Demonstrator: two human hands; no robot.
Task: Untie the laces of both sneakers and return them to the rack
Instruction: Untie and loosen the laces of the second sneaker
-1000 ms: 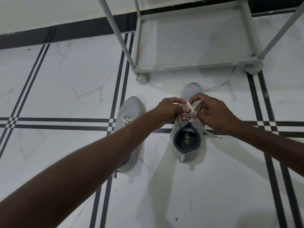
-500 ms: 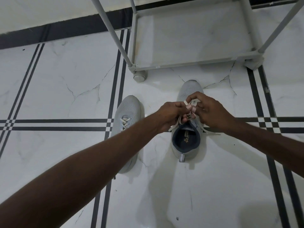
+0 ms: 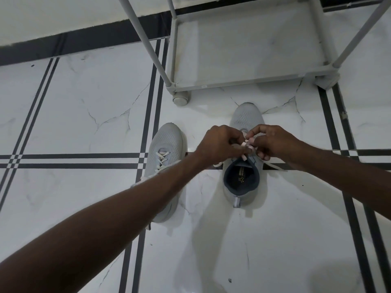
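Observation:
Two light grey sneakers stand on the tiled floor, toes toward the rack. The right sneaker [image 3: 246,117] has a dark lining and white laces [image 3: 245,143]. My left hand [image 3: 220,144] and my right hand [image 3: 273,142] meet over its tongue, both pinching the laces between fingertips. One loose lace end trails out to the right of the shoe. The left sneaker [image 3: 167,140] lies partly under my left forearm; its white laces show, crossed. The grey shoe rack [image 3: 243,81] stands just beyond the shoes.
The rack's bottom shelf [image 3: 243,45] holds nothing; its slanted posts [image 3: 146,41] and a round foot [image 3: 180,99] are close to the sneakers' toes. White marble tiles with black stripes cover the floor, and a black skirting runs along the wall behind.
My hands have drawn closer together over the right sneaker and the lace loop held up between them has shrunk. The view has shifted slightly; the sneakers have stayed in place.

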